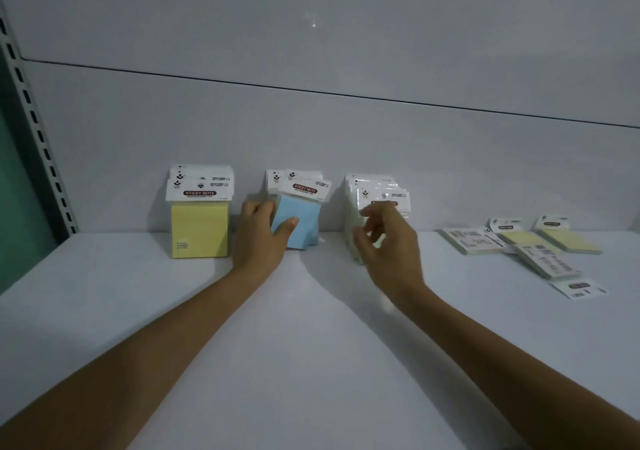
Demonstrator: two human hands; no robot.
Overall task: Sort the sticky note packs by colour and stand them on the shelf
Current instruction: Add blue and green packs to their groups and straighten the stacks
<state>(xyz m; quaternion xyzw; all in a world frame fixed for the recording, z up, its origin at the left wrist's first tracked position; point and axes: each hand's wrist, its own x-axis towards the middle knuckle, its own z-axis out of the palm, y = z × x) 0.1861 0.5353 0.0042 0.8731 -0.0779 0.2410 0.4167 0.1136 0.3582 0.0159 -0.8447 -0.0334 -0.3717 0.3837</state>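
Three groups of sticky note packs stand against the back panel of the white shelf (311, 345): the yellow stack (200, 229) at about ten o'clock from the frame centre, the blue stack (301, 217) near twelve, and the pale green stack (356, 228) at about one. The left hand (261, 238) is closed around the left side of the front blue pack, thumb pressed across its face and fingers wrapped behind its edge, and that pack sits skewed, its header card tilted toward two o'clock and not square with the ones behind. The right hand (384, 241) hovers just in front of the green stack with fingers loosely curled and spread; I cannot tell whether the fingertips touch the front pack or grip anything. Off at three o'clock, loose packs (519, 245) lie flat on the shelf, some yellow face up, some showing printed backs, so sorting is not finished. The main risk, as I judge it, is the blue group: if the hand lets go while the front pack is crooked, it may slide forward or tip and drag the ones behind it. The green stack fans rightward and looks ready to topple if the right hand nudges it, and the face-down packs could be misjudged for colour
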